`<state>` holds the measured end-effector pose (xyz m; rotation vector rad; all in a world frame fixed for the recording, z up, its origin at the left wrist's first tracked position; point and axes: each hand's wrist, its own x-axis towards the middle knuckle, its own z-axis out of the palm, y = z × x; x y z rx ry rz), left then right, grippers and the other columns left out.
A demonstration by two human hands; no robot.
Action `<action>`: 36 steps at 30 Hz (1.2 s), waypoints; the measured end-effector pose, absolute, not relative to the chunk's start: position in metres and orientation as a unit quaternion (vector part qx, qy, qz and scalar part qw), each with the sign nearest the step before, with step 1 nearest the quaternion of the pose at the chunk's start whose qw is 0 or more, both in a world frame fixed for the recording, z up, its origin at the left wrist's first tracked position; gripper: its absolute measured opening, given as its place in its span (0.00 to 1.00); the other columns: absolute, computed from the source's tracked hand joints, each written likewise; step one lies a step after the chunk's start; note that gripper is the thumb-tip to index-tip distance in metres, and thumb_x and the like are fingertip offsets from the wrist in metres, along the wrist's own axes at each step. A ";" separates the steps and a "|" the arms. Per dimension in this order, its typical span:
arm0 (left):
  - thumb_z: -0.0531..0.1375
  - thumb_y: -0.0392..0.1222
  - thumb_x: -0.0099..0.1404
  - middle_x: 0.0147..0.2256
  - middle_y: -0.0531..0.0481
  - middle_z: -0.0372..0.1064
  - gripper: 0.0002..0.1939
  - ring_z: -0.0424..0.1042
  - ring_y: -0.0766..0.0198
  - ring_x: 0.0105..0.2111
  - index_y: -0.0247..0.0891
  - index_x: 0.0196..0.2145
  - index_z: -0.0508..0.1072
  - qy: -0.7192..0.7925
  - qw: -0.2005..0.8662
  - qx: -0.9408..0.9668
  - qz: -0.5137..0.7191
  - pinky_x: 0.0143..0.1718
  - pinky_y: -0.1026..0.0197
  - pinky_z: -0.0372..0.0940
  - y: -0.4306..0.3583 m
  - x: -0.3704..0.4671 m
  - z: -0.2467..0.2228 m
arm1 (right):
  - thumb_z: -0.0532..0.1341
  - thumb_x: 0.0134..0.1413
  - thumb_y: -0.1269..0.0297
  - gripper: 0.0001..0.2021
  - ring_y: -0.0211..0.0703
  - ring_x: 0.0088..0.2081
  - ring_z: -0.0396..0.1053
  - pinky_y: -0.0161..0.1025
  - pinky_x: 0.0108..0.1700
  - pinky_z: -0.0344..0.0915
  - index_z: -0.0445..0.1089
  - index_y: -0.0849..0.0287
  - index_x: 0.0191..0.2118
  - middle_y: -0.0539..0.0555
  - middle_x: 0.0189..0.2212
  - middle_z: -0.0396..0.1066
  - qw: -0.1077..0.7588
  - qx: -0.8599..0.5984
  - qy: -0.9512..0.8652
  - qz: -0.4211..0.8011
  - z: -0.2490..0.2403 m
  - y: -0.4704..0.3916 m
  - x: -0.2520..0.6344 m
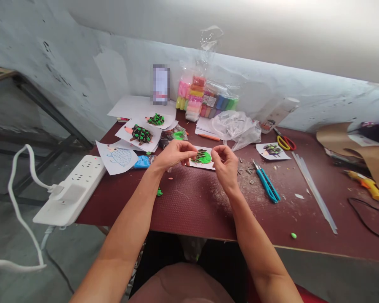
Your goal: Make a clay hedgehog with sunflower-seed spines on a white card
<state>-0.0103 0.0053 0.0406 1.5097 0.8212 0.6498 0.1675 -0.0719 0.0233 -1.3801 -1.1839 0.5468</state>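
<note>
A small white card (pixel 192 165) lies on the table between my hands. On it is a green clay hedgehog body (pixel 204 158), with dark seed-like spines (pixel 199 154) stuck into its upper left. My left hand (pixel 176 155) is at the card's left edge, thumb and fingers pinched together over the spines. At the right edge, my right hand (pixel 225 165) is also closed in a pinch. Whatever either pinch holds is too small or hidden to make out. Loose seed pieces (pixel 248 170) lie just right of my right hand.
Finished-looking hedgehog cards (pixel 141 134) and a drawn one (pixel 121 156) lie left. A teal utility knife (pixel 267 183), scissors (pixel 286 142), clear glue sticks (pixel 316 193) and a yellow glue gun (pixel 368 185) lie right. Clay packs (pixel 196 99) stand behind; a power strip (pixel 71 189) is at left.
</note>
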 end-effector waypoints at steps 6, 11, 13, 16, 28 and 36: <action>0.67 0.43 0.61 0.32 0.44 0.80 0.09 0.72 0.69 0.23 0.32 0.34 0.77 0.361 0.616 0.631 0.303 0.24 0.66 0.65 0.006 -0.012 0.041 | 0.65 0.54 0.56 0.09 0.35 0.24 0.65 0.34 0.26 0.62 0.72 0.56 0.37 0.49 0.28 0.74 0.592 -0.545 -0.471 0.361 0.027 -0.072 0.169; 0.70 0.47 0.59 0.31 0.45 0.79 0.14 0.72 0.70 0.22 0.33 0.30 0.75 0.345 0.631 0.622 0.311 0.22 0.68 0.63 0.006 -0.010 0.040 | 0.70 0.51 0.50 0.15 0.33 0.21 0.63 0.34 0.24 0.61 0.74 0.57 0.34 0.50 0.26 0.75 0.565 -0.551 -0.471 0.395 0.024 -0.072 0.168; 0.69 0.50 0.59 0.32 0.44 0.80 0.16 0.72 0.71 0.22 0.32 0.31 0.76 0.341 0.641 0.615 0.307 0.22 0.68 0.62 0.005 -0.009 0.040 | 0.70 0.50 0.47 0.17 0.33 0.21 0.62 0.34 0.23 0.61 0.74 0.58 0.32 0.51 0.26 0.76 0.551 -0.550 -0.475 0.410 0.023 -0.072 0.169; 0.68 0.54 0.61 0.32 0.43 0.80 0.19 0.72 0.71 0.21 0.32 0.32 0.77 0.337 0.657 0.606 0.294 0.21 0.68 0.62 0.005 -0.008 0.039 | 0.71 0.49 0.45 0.19 0.33 0.20 0.61 0.34 0.22 0.59 0.74 0.58 0.30 0.51 0.25 0.75 0.544 -0.544 -0.481 0.421 0.021 -0.070 0.168; 0.71 0.53 0.57 0.30 0.47 0.78 0.19 0.72 0.70 0.22 0.32 0.34 0.80 0.345 0.643 0.605 0.319 0.22 0.68 0.62 0.007 -0.006 0.033 | 0.73 0.46 0.49 0.17 0.33 0.22 0.63 0.34 0.25 0.61 0.78 0.57 0.36 0.51 0.28 0.78 0.562 -0.533 -0.452 0.442 0.024 -0.072 0.168; 0.70 0.50 0.60 0.35 0.40 0.81 0.18 0.73 0.70 0.22 0.30 0.38 0.80 0.343 0.656 0.591 0.320 0.24 0.67 0.66 0.006 -0.006 0.033 | 0.71 0.49 0.43 0.21 0.34 0.22 0.65 0.33 0.24 0.61 0.69 0.55 0.36 0.51 0.28 0.78 0.572 -0.534 -0.440 0.440 0.019 -0.071 0.171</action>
